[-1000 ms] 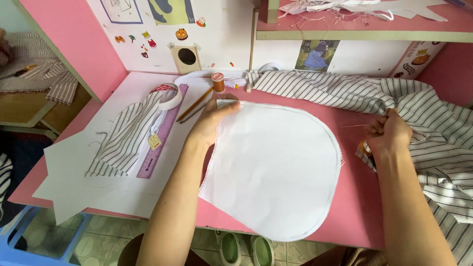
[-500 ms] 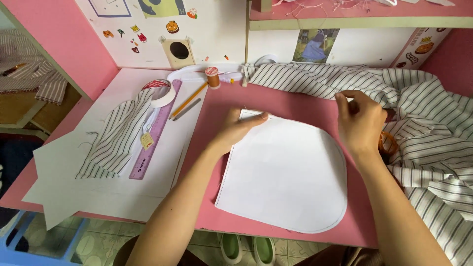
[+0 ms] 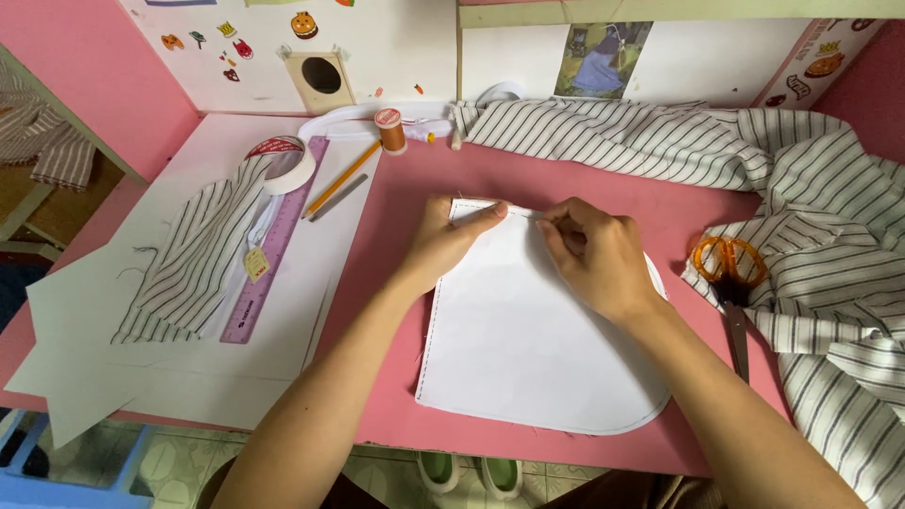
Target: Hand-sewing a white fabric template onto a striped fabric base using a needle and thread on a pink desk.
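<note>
Both hands pinch top edge of white pattern piece, flat at desk centre: left hand presses corner, right hand fingertips closed on edge. Scissors at 3 o'clock. Step, I judge: pinning/stitching edge; next needs steady hold.

We see a smooth, matt white fabric panel with a stitched edge on the matt pink worktop — beside it soft striped woven cloth, scissors with glossy orange plastic handles and metal blades, a purple plastic ruler.
</note>
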